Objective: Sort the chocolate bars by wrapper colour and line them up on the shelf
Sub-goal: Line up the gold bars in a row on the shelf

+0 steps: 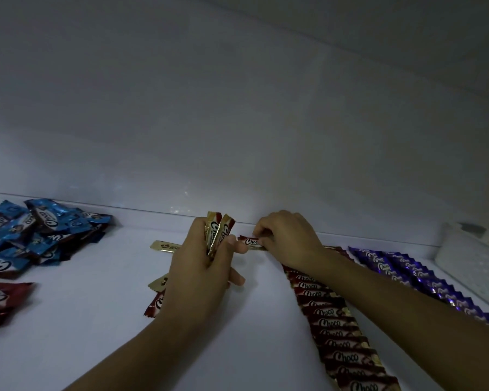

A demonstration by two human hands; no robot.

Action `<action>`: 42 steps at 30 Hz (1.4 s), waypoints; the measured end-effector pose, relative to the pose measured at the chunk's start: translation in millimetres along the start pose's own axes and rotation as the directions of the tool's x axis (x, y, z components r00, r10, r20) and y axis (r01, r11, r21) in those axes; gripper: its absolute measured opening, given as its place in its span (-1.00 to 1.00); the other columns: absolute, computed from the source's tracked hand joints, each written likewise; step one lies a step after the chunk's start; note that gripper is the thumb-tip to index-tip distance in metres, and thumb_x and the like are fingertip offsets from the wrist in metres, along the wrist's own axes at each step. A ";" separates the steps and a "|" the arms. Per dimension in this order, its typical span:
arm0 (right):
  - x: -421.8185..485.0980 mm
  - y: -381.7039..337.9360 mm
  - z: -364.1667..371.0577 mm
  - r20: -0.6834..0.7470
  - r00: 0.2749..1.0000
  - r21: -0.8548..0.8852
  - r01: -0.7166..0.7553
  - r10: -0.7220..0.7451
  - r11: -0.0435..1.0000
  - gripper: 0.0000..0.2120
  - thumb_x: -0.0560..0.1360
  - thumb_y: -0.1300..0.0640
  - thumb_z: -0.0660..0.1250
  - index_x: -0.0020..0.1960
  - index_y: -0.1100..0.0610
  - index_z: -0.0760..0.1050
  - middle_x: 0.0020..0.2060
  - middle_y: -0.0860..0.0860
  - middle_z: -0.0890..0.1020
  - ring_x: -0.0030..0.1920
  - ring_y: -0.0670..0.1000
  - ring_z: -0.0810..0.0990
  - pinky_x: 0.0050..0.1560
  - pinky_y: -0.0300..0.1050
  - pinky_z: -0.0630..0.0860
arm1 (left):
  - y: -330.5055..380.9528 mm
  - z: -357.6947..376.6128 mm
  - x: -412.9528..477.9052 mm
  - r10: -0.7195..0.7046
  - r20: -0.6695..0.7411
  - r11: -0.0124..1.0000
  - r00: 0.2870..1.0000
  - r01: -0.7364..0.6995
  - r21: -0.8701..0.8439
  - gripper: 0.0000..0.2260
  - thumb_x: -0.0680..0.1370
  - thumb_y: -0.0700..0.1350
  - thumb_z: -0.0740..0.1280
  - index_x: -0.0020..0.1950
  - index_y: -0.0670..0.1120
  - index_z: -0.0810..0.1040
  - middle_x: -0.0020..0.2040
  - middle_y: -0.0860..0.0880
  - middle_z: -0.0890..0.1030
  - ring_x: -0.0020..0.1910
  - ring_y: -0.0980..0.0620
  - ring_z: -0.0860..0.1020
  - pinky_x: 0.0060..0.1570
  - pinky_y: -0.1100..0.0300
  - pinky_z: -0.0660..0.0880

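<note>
Head view has the right hand (pixel 287 238) pinching a single red-and-gold Choco bar (pixel 250 241) by its right end, long axis left to right, at the far tip of the red row (pixel 333 320) that runs back toward the person under that forearm. The left hand (pixel 201 272), just beside the bar's free end, grips a bundle of matching bars (pixel 218 231) upright (a supply, I judge). A purple row (pixel 407 275) flanks right; a blue pile (pixel 34 230) lies well left on the shelf (pixel 237 348).
</note>
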State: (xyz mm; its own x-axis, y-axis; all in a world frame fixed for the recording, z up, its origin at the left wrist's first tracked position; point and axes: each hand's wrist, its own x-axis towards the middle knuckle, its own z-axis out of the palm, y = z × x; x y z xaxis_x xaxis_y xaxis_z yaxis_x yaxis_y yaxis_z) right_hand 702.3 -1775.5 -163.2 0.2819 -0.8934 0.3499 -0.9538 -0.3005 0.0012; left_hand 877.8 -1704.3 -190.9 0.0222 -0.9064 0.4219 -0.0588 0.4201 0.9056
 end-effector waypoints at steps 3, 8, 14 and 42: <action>-8.8 -1.0 2.5 -0.011 0.998 -0.040 0.065 -0.065 0.997 -0.78 0.56 0.09 0.23 0.16 -0.01 0.57 0.00 -0.06 0.61 0.03 -0.04 0.51 0.07 -0.17 0.26 | 0.5 -0.9 1.5 0.007 -0.005 1.000 1.000 -0.007 0.001 -0.96 0.62 -0.09 0.20 0.01 0.06 0.37 -0.16 0.27 0.64 -0.47 0.07 0.61 -0.47 0.31 0.49; -27.0 -2.7 -0.2 0.114 0.986 0.003 0.120 -0.120 0.993 -0.69 0.57 -0.07 0.19 0.25 -0.02 0.52 0.04 -0.03 0.60 0.02 0.00 0.53 0.09 -0.06 0.40 | -1.0 -0.9 0.9 -0.011 0.000 1.000 1.000 0.011 -0.019 -0.95 0.60 -0.11 0.24 0.00 0.04 0.44 -0.19 0.21 0.66 -0.48 0.06 0.61 -0.48 0.33 0.47; -28.0 -5.9 -2.2 0.201 0.967 -0.158 0.188 -0.155 0.969 -0.58 0.60 -0.18 0.01 0.27 -0.03 0.47 0.14 -0.05 0.56 0.12 0.00 0.50 0.15 -0.02 0.25 | -3.3 -2.3 0.9 0.028 -0.023 0.998 0.999 -0.026 0.056 -0.93 0.53 -0.11 0.34 -0.11 0.06 0.53 -0.27 0.06 0.64 -0.50 0.14 0.56 -0.46 0.39 0.42; -34.3 -30.3 -46.0 0.254 0.956 0.954 -0.272 0.143 0.125 -0.83 0.43 0.18 0.38 -0.01 0.21 0.59 -0.09 0.11 0.70 -0.11 0.04 0.67 -0.11 -0.18 0.54 | 4.1 -2.0 -2.8 -0.047 -0.042 0.998 0.998 0.046 -0.041 -0.78 0.57 0.01 0.28 -0.24 0.01 0.59 -0.30 0.02 0.65 -0.52 0.21 0.43 -0.41 0.22 0.38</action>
State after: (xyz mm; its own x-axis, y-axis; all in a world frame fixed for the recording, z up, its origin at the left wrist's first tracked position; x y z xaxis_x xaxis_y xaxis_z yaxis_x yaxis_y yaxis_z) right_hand 716.8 -1720.3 -132.2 0.1599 -0.9824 0.0965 -0.0969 -0.1129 -0.9889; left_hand 879.5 -1700.0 -188.3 0.0666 -0.9225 0.3802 -0.0170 0.3799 0.9249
